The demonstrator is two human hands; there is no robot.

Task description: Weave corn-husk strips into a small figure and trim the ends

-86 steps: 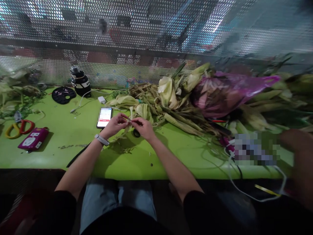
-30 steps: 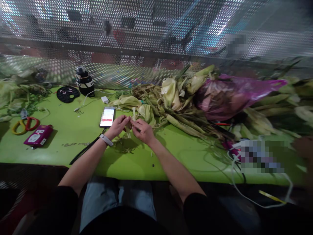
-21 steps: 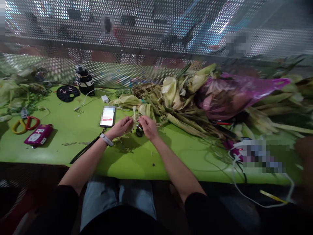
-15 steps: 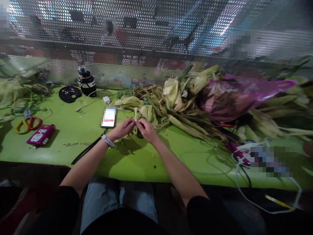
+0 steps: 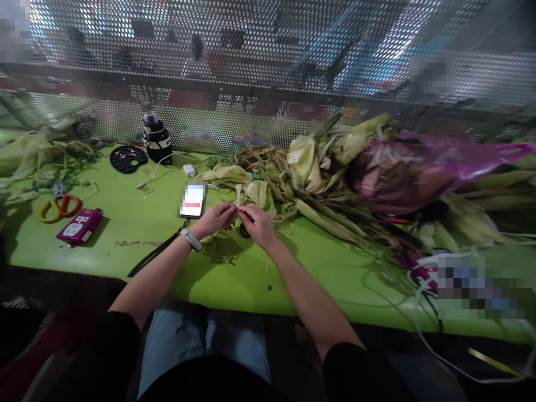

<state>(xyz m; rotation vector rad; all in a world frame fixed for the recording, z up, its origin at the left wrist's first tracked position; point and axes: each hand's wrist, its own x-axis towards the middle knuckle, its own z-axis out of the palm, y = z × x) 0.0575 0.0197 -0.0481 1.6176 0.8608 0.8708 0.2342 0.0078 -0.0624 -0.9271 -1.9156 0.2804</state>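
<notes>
My left hand (image 5: 215,218) and my right hand (image 5: 258,226) meet over the green table, fingertips pinched together around a pale strip of corn husk (image 5: 238,194). The strip's upper end sticks up between them; its lower part is hidden by my fingers. Just behind lie folded husk leaves (image 5: 260,194), part of a larger heap of dried corn husks (image 5: 304,162). A small dark round object (image 5: 244,230) shows partly beneath my right hand. Thin husk shreds (image 5: 224,254) are scattered below my left hand.
A phone (image 5: 193,200) with a wrist strap lies left of my hands. Further left are scissors (image 5: 70,206), a purple device (image 5: 80,226), a black palette (image 5: 128,159) and a bottle (image 5: 157,139). At right sit a pink plastic bag (image 5: 402,173) and a white cable (image 5: 422,335).
The view has turned slightly left, so the table's things appear further right. Both hands stay together at the husk strip, with only small finger movements.
</notes>
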